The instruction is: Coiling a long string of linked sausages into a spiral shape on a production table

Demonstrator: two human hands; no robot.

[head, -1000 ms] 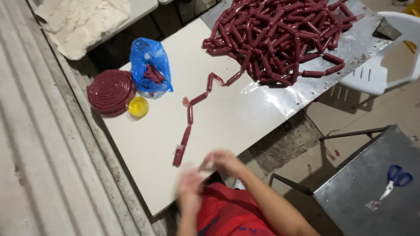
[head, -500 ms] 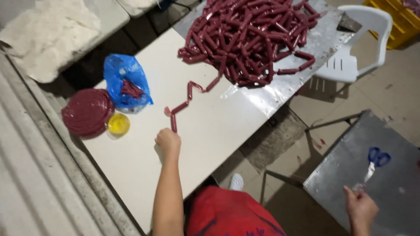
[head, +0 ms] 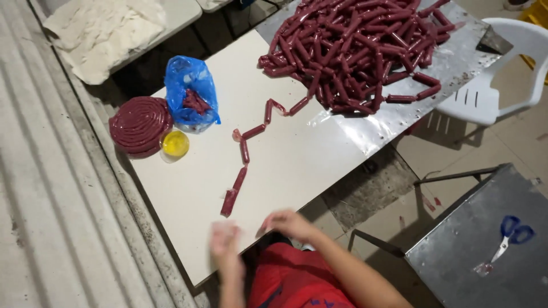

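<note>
The person's left hand and right hand are close together at the near edge of the white tabletop. Both hands are blurred, so it cannot be told if they are released, clenched, or grasping something. The nearest thing to them is the near end of a sausage string, which lies just beyond the left hand, apart from it. This string runs in a zigzag across the middle of the tabletop and joins the big sausage pile at the far right corner, where the pile lies on a shiny plastic sheet.

At the left edge of the tabletop lies a dark red coil. Just beside it stands a small yellow cup, and behind the cup is a blue bag with something red inside.

To the right, well apart from the hands, blue scissors lie on a grey metal surface. A white plastic chair stands near the far right corner of the tabletop.
</note>
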